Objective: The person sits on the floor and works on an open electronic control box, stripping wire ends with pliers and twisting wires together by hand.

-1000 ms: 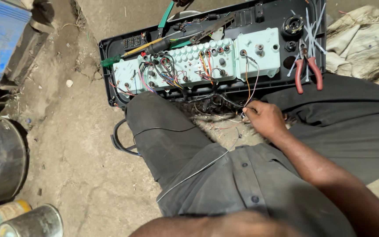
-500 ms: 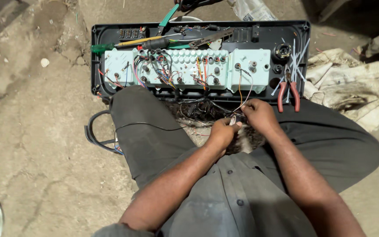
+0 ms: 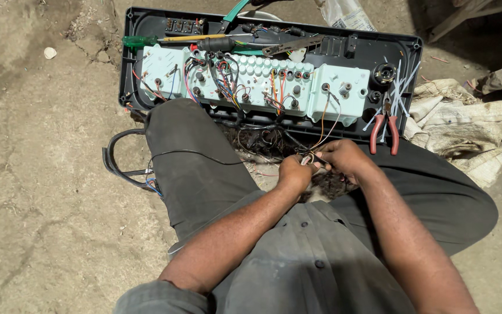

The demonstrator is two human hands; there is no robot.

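Both hands closer together on wires (image 3: 309, 158), dirt floor (image 3: 42, 174)

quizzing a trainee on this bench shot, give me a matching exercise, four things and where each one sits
Things:
1. pliers with red handles
2. screwdriver with green handle
3. black cable loop
4. crumpled cloth sacking

Places:
A. on the ground right of the black panel
B. on the ground beside the left knee
C. along the panel's top edge, at its left
D. at the panel's right end, by white cable ties

Pairs: 1-D, 2-C, 3-B, 4-A
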